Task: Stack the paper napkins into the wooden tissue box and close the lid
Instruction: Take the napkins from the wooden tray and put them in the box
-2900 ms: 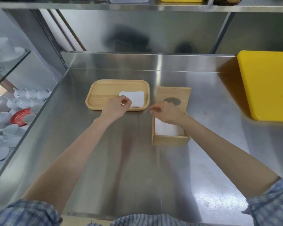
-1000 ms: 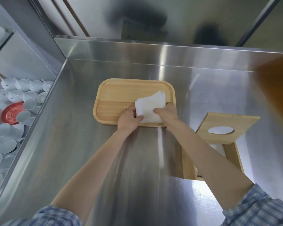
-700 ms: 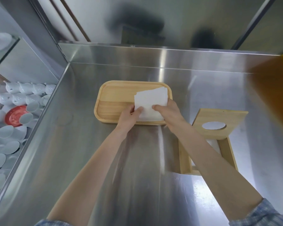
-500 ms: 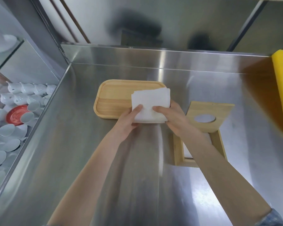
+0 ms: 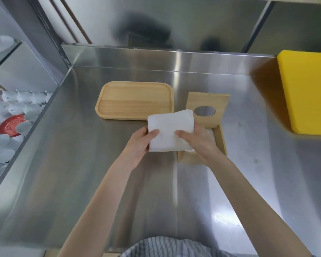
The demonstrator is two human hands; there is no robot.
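A stack of white paper napkins (image 5: 170,127) is held between my left hand (image 5: 140,143) and my right hand (image 5: 200,141), thumbs on top, just above the left edge of the wooden tissue box (image 5: 220,143). The box sits on the steel counter with its lid (image 5: 208,106) tipped open at the back; the lid has an oval hole. Some white paper shows inside the box beside my right hand. The wooden tray (image 5: 135,100) behind and left of the napkins holds nothing.
A yellow cutting board (image 5: 308,91) lies at the right of the steel counter (image 5: 82,173). Below the counter's left edge, white cups and saucers (image 5: 17,104) and a red saucer (image 5: 10,125) fill a lower shelf. A steel backsplash rises behind the tray.
Both hands lifted the napkin stack off the tray and carried it right and toward me, to the edge of the open box. The tray is now bare.
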